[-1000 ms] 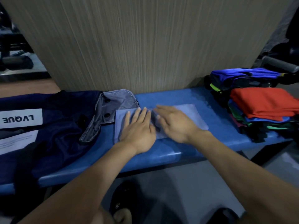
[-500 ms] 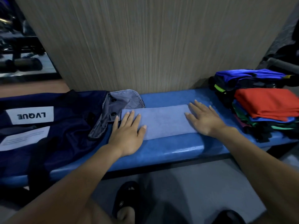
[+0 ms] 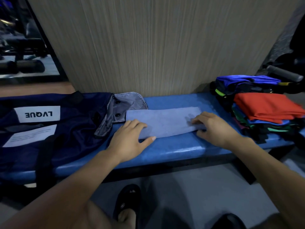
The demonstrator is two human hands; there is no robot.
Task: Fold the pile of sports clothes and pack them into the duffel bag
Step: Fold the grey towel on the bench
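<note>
A folded light-blue cloth (image 3: 162, 122) is shown lying flat on the blue padded bench (image 3: 173, 151), near its middle; the long axis of the cloth runs left to right along the length of the bench, its left short edge pointing at the duffel bag (image 3: 54, 129) and its right short edge at the pile of clothes (image 3: 267, 109). The left hand (image 3: 127, 141) is seen at the near left corner of the cloth, the thumb laid along the near edge and the fingers curled over that corner, so that the corner is pinched; the right hand (image 3: 214, 128) is seen at the near right corner, the fingers bent and pressed together on top of the cloth with the thumb at the near edge, the corner being gripped. The navy duffel bag is laid at the left end of the bench, a white label reading LVQUE seen upside down on it, its grey-lined flap (image 3: 125, 104) turned open and just touching the left end of the cloth; the pile, topped by an orange-red garment (image 3: 265, 104), is stacked at the right end, apart from the cloth. The bench is set against a wood-grain wall panel (image 3: 156, 43); grey floor (image 3: 189, 195) lies below, where a black sandal (image 3: 127, 202) is visible; dark gym equipment (image 3: 21, 60) is seen at upper left.
</note>
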